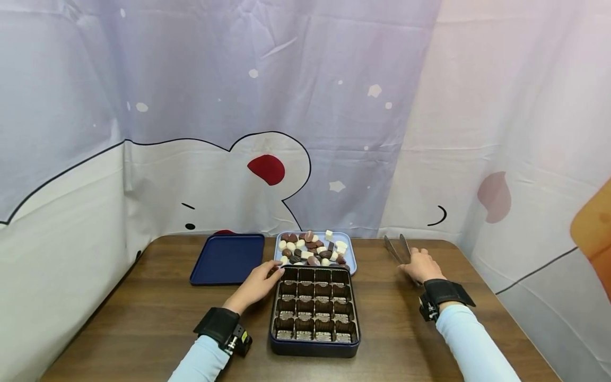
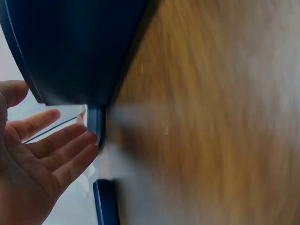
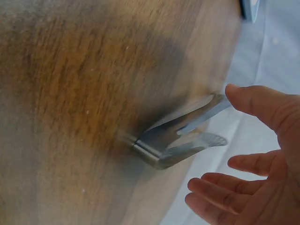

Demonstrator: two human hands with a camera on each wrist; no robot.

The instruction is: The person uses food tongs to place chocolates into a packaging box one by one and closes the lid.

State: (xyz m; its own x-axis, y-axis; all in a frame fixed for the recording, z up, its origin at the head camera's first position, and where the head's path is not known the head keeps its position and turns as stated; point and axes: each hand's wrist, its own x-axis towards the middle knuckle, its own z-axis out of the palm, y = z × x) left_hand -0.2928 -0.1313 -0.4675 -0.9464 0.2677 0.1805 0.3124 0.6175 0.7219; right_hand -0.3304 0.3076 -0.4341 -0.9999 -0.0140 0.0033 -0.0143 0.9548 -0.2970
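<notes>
A dark blue box (image 1: 315, 348) with a brown divided insert (image 1: 314, 293) stands before me. My left hand (image 1: 256, 286) is at its far left corner, fingers extended; in the left wrist view the thumb is close to the box wall (image 2: 75, 56), and contact is unclear. On the right, metal tongs (image 3: 150, 152) lie on the table with their tips pointing away. Over them is my right hand (image 1: 422, 265), its thumb and fingers spread apart in the right wrist view. Behind the box, a light blue tray (image 1: 353, 254) bears assorted chocolates (image 1: 312, 249) in white, milk and dark.
A flat dark blue lid or tray (image 1: 226, 260) lies at the back left. The wooden table (image 1: 386, 329) meets a printed curtain (image 1: 334, 106) along its back and sides. The box covers the light blue tray's near edge.
</notes>
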